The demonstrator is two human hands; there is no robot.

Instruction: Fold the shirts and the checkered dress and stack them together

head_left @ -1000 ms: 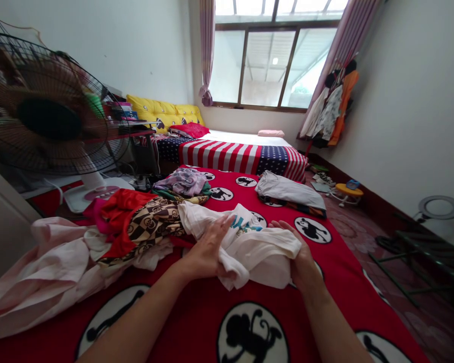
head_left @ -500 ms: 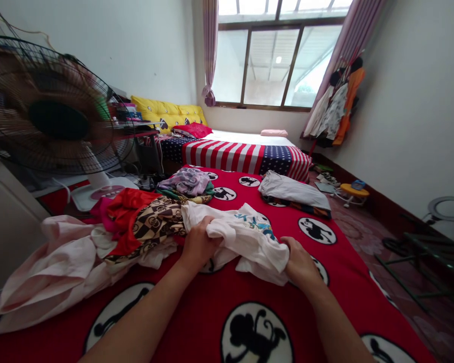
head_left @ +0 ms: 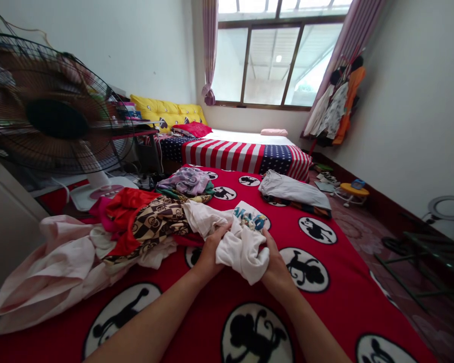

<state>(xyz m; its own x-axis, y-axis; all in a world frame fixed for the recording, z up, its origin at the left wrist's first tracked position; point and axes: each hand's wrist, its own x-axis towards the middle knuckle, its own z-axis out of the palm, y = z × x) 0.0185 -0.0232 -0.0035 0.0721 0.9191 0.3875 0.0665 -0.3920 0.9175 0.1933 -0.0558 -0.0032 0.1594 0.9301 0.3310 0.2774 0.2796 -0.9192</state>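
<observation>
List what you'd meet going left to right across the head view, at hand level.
pink cloth → brown patterned cloth → left hand → white T-shirt → right hand → green metal rack

Red monkey-print bedspread (head_left: pixel 348 302) under heaped clothes (head_left: pixel 151 227)

A bedroom in a home, a bed with a stars-and-stripes cover (head_left: pixel 227 156) placed below the window (head_left: pixel 272 65), a second bed with a red cover (head_left: pixel 348 302) set nearer, curtains (head_left: pixel 210 50) hung beside the window, clothes (head_left: pixel 335 108) hung to its right, a standing fan (head_left: pixel 56 118) placed to its left.
</observation>
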